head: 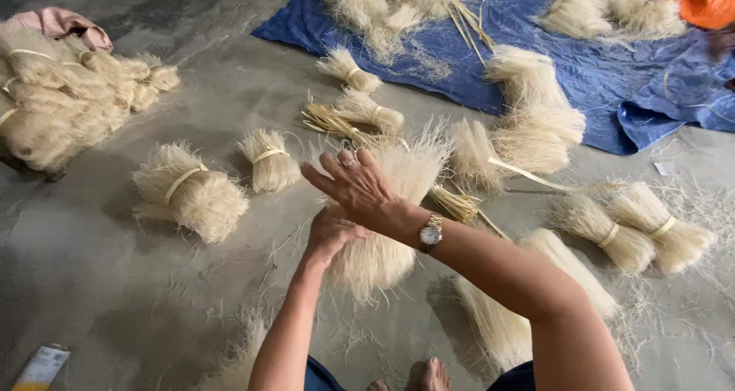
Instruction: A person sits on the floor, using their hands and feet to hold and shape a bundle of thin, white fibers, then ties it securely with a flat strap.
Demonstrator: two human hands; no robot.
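hands: left hand [331, 234] grips fibre bundle [387, 207] (pale, wispy) | right hand [354, 184] atop

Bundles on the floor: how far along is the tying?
Done: several tied bundles lie around. In hand: the left hand grips an upright bundle with no tie visible, the right hand open against it. Left: loose fibre on the blue sheet and an untied sheaf nearby.

Floor workshop — tied fibre bundles [190, 192], blue tarp [612, 77]
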